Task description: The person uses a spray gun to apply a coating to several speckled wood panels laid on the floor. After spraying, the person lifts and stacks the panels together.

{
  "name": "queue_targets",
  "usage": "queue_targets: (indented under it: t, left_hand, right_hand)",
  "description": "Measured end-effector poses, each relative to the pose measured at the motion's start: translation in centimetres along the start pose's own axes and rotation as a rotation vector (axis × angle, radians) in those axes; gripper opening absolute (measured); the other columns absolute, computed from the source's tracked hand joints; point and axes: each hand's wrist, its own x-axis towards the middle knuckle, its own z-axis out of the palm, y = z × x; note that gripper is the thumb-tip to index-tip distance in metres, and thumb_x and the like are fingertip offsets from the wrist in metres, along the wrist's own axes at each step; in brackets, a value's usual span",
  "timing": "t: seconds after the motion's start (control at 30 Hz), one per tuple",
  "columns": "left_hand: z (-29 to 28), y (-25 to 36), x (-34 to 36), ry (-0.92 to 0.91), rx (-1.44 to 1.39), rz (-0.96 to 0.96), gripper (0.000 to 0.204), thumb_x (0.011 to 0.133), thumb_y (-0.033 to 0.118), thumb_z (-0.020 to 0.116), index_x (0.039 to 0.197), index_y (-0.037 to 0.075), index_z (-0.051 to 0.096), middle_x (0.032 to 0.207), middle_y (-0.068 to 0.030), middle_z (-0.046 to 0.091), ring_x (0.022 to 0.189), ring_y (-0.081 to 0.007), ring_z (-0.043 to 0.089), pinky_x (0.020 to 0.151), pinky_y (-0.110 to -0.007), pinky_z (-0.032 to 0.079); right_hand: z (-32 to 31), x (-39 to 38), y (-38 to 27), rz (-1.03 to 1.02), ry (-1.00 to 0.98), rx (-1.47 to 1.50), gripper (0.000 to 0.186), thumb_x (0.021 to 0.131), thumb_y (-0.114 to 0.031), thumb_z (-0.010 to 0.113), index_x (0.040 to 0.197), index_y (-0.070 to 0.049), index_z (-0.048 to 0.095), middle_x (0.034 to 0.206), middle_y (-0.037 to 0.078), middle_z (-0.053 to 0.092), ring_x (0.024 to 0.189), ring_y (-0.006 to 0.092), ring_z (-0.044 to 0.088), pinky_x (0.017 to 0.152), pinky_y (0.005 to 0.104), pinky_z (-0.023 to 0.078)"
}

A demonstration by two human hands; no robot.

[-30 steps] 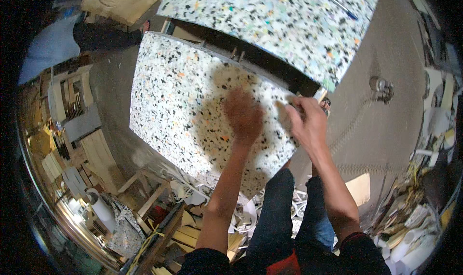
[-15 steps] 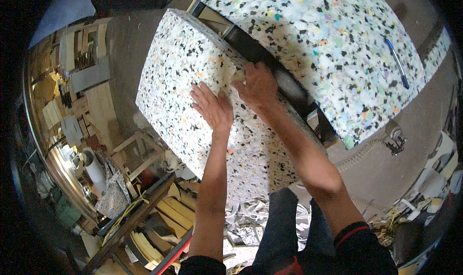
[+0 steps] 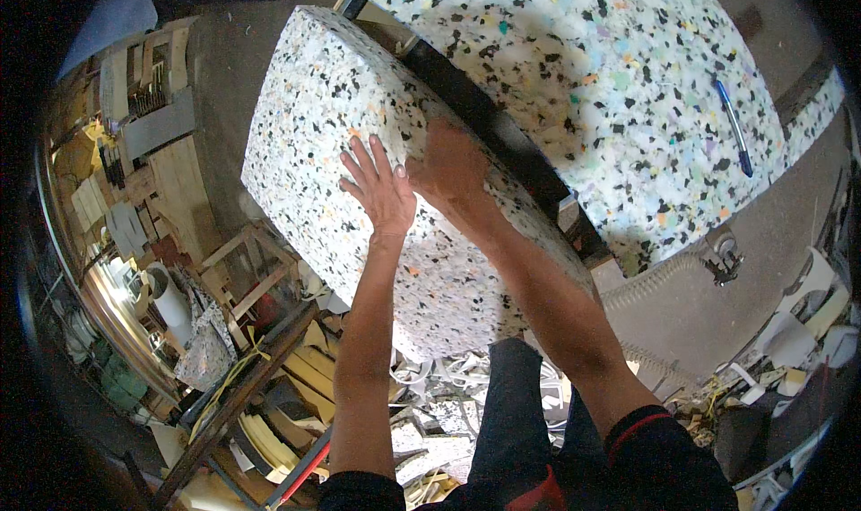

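Note:
A thick foam block (image 3: pixel 300 125), white with black and coloured flecks, lies tilted in front of me. My left hand (image 3: pixel 384 191) is flat on its top face, fingers spread and holding nothing. Just to the right, my right hand (image 3: pixel 448 166) is on the block near its long right edge, the thumb side close to my left hand. Motion blurs the fingers of that hand. Beyond a dark gap lies a larger speckled foam sheet (image 3: pixel 619 90), touched by neither hand.
A blue pen (image 3: pixel 735 130) rests on the foam sheet. A ribbed hose (image 3: pixel 659 282) runs along the floor at the right. Foam offcuts (image 3: pixel 439 430) lie around my legs, and a rack with yellow scraps (image 3: pixel 309 376) stands at the lower left. Wood pieces (image 3: pixel 179 184) are stacked at the far left.
My right hand has slid left and slightly nearer, away from the block's right edge and closer to my left hand. My left hand stays spread on the foam. The whole view has shifted a little.

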Motion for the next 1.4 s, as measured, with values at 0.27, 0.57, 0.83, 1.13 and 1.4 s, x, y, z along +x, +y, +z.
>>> queue_targets:
  t: [0.27,0.57,0.83,1.13,1.4]
  left_hand:
    - [-0.1,-0.5,0.9,-0.051,0.051,0.134,0.064,0.104,0.046,0.026,0.158,0.011,0.026,0.166,-0.0222,0.003,0.149,-0.0514,-0.005,0.113,-0.072,0.001]
    - [2.1,-1.3,1.0,0.231,0.083,0.203,0.064,0.104,0.051,0.027,0.158,0.017,0.028,0.164,-0.0198,0.019,0.148,-0.05,0.016,0.112,-0.071,0.011]
    - [1.6,0.7,0.3,0.289,0.008,0.145,0.067,0.103,0.055,0.031,0.159,0.019,0.023,0.162,-0.0215,0.021,0.146,-0.0525,0.019,0.109,-0.074,0.019]
    - [1.5,8.6,-6.6,0.14,-0.126,0.202,0.07,0.099,0.045,0.052,0.157,0.017,0.026,0.161,-0.0257,0.015,0.144,-0.0557,0.016,0.109,-0.076,0.019]
    - [1.2,8.1,-6.1,0.151,-0.191,0.169,0.065,0.096,0.041,0.053,0.152,0.012,0.039,0.159,-0.0241,0.026,0.147,-0.0467,0.019,0.116,-0.067,0.013]
  right_hand:
    - [1.4,0.3,2.1,0.023,0.27,-0.05,0.044,0.077,-0.031,0.072,0.104,0.002,0.062,0.097,0.027,0.064,0.093,0.0446,0.067,0.079,0.053,0.054]
    - [-1.7,-11.7,7.1,-0.097,0.408,-0.276,0.045,0.077,-0.038,0.08,0.094,0.0,0.064,0.092,0.02,0.06,0.087,0.037,0.057,0.075,0.0483,0.048]
    - [-0.3,-15.0,9.6,-0.119,0.471,-0.239,0.036,0.082,-0.027,0.077,0.094,0.003,0.061,0.089,0.021,0.061,0.083,0.0389,0.06,0.073,0.0459,0.049]
    - [-0.7,-14.6,10.6,-0.132,0.51,-0.331,0.054,0.075,-0.031,0.085,0.103,0.004,0.054,0.078,0.024,0.06,0.075,0.0433,0.06,0.068,0.0485,0.049]
    - [0.2,-15.0,12.6,-0.313,0.475,-0.715,0.091,0.095,-0.062,0.047,0.151,0.006,0.025,0.148,0.039,0.032,0.13,0.0586,0.038,0.101,0.0713,0.032]
